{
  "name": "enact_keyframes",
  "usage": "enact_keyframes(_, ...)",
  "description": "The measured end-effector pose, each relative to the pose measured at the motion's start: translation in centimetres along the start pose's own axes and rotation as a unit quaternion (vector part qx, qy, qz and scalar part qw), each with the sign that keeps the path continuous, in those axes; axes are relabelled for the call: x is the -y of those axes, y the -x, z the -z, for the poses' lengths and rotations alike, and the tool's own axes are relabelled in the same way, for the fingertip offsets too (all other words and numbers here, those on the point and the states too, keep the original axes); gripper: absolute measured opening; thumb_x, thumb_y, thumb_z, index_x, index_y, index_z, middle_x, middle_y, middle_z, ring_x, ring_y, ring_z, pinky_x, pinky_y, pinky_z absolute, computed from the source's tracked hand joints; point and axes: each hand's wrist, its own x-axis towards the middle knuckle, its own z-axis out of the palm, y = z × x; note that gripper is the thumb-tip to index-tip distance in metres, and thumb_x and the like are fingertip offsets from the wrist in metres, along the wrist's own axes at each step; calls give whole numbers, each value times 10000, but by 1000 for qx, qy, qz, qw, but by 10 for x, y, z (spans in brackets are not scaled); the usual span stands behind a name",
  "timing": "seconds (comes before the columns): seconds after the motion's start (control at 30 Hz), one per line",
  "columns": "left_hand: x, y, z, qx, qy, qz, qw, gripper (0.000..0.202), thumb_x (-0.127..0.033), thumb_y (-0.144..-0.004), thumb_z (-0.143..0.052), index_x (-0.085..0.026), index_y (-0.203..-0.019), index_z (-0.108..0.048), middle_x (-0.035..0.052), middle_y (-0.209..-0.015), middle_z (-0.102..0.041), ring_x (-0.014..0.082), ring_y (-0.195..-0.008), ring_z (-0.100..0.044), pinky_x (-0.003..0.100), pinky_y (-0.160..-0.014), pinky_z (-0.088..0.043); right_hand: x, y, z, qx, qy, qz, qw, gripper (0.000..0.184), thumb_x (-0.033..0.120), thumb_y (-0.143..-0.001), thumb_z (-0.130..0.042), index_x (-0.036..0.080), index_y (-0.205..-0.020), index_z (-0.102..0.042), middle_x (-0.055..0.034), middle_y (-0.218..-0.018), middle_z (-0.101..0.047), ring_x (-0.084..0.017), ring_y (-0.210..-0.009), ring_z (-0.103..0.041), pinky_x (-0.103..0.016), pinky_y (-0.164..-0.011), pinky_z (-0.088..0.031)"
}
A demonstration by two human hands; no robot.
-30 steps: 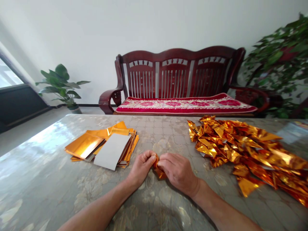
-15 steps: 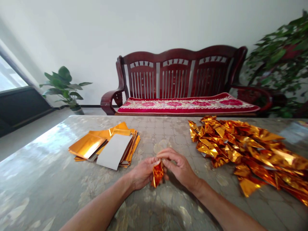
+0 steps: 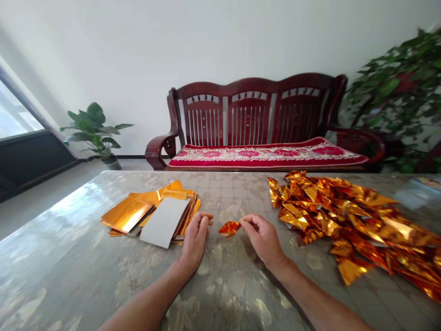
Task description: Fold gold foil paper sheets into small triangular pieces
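Note:
Between finger and thumb, my right hand (image 3: 265,239) pinches one end of a small folded piece of shiny orange-gold foil paper (image 3: 229,228). Its free end points left, over the table. My left hand (image 3: 196,238) is apart from the folded paper, with its fingers curled and the fingertips close to the thumb; nothing shows in them. Just left of that hand lies a stack of flat gold foil sheets (image 3: 127,212), with a grey-white sheet (image 3: 164,223) on top. To the right spreads a heap of folded gold foil pieces (image 3: 327,211).
The table (image 3: 103,285) has a glossy patterned cover. Clear plastic (image 3: 418,193) lies at its far right. Behind stands a dark red wooden bench (image 3: 248,115) with a red floral cushion (image 3: 268,154). Potted plants (image 3: 94,128) stand on both sides.
My left hand has let go of the folded foil paper and moved left. The paper, held in my right hand, has swung from hanging toward me to pointing left.

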Motion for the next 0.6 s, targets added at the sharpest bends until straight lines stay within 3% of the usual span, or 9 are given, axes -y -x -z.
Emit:
enact_keyframes(0.03, -1, 1, 4, -12, -51, -74, 996, 200, -396, -865, -633, -201, -866, -678, 53, -872, -646, 193, -865, -601, 277, -788, -464, -2, 0, 1, -11, 24, 8, 1000, 207, 327, -877, -561, 197, -755, -665, -28, -751, -674, -188, -727, -626, -283, -681, -473)
enact_keyframes(0.1, -4, 6, 9, 38, -149, -178, 972, 100, -313, -854, -660, -229, -882, -706, 63, -937, -666, 207, -924, -599, 298, -874, -438, -3, 0, 2, -17, 62, 24, 998, 197, 316, -876, -561, 206, -760, -676, -30, -774, -683, -190, -752, -634, -285, -697, -468)
enact_keyframes(0.17, -8, 12, 9, 97, -241, -250, 933, 140, -296, -827, -701, -262, -963, -713, 58, -991, -683, 212, -932, -605, 307, -886, -431, -2, 0, 2, -16, 87, 32, 996, 190, 305, -873, -565, 213, -762, -688, -29, -779, -689, -185, -750, -637, -280, -697, -464)
enact_keyframes(0.23, -9, 16, 4, 115, -319, -292, 894, 170, -301, -854, -675, -265, -1019, -684, 49, -1025, -686, 213, -932, -609, 317, -862, -436, 0, 1, 2, -17, 100, 30, 994, 183, 298, -870, -569, 216, -769, -698, -28, -781, -694, -177, -735, -638, -272, -693, -463)
enact_keyframes(0.37, -7, 15, -5, 111, -425, -321, 839, 153, -327, -900, -623, -218, -1008, -624, 30, -964, -684, 204, -888, -610, 317, -804, -442, 0, 5, -1, -16, 98, 16, 995, 184, 302, -866, -572, 220, -765, -702, -21, -783, -701, -165, -726, -641, -262, -689, -463)
enact_keyframes(0.6, -3, 9, -3, 100, -474, -309, 818, 154, -365, -921, -592, -222, -941, -645, 14, -863, -667, 191, -828, -583, 308, -735, -428, -2, 7, -3, 7, 70, 6, 997, 193, 302, -865, -559, 217, -741, -681, -16, -775, -691, -172, -751, -639, -272, -711, -460)
